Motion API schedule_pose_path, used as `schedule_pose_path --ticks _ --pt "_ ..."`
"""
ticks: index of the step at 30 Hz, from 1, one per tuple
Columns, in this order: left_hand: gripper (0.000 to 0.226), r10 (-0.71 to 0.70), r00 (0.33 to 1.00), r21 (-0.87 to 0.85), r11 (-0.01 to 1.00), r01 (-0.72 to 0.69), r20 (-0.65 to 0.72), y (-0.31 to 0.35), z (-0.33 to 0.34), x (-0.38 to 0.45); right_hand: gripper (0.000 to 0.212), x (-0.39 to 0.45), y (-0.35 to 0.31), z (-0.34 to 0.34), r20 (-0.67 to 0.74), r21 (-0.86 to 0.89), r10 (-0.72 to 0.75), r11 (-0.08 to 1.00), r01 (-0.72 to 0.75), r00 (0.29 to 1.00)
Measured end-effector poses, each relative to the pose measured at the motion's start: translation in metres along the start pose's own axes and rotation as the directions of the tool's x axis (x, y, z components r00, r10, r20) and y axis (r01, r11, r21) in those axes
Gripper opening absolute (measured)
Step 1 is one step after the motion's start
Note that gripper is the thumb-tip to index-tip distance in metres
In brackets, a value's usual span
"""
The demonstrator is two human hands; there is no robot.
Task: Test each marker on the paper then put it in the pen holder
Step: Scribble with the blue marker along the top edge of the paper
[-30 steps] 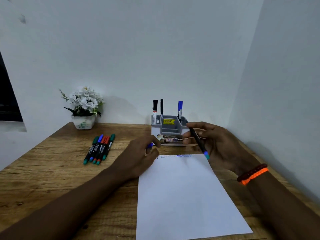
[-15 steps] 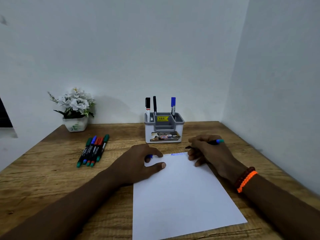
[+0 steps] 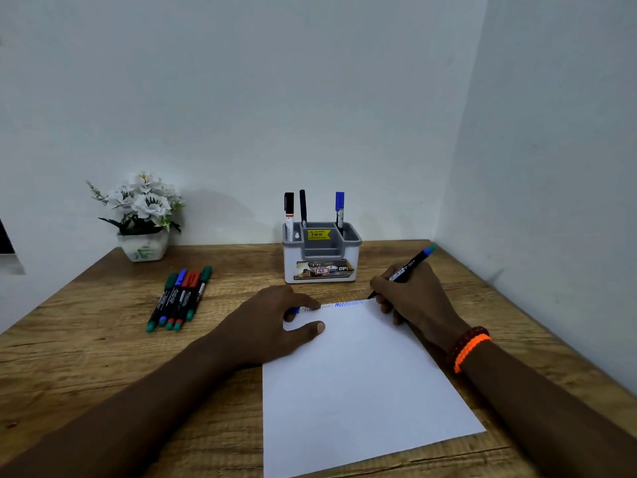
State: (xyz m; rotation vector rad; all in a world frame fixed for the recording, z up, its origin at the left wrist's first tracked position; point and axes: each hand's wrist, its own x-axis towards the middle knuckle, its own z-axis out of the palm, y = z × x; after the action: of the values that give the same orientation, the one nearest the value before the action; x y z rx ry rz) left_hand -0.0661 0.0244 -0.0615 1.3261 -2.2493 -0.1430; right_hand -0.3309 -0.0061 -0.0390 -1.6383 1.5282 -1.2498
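- At the paper's far right corner, right hand pinched a black marker, tip at the edge by the scribbles.
- Left hand pressed the paper's far left corner, thumb out, fingers curled over a blue cap.
- Pen holder stood just beyond both hands, three markers inside.
- Loose markers lay left of left hand.

Dim cool light, soft shadows behind flower pot and pen holder, wide-angle bending at edges, mild softness

8 markers, 1 paper, 1 pen holder, 1 flowerpot, 2 hands.
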Motion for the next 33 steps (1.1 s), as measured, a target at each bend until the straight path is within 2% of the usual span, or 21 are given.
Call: schedule_pose_path --ticks 21,33 --pt "0.044 0.016 1.000 0.002 1.000 -0.016 -0.008 -0.0040 0.0028 0.0010 0.019 -0.0009 0.0011 0.0047 -0.013 -0.082 -0.011 0.997 0.009 1.000" --pt "0.045 0.009 1.000 0.011 1.000 -0.009 -0.007 -0.0045 0.0028 0.0012 0.019 0.0010 0.0019 0.0046 -0.034 -0.074 -0.015 0.997 0.013 0.999"
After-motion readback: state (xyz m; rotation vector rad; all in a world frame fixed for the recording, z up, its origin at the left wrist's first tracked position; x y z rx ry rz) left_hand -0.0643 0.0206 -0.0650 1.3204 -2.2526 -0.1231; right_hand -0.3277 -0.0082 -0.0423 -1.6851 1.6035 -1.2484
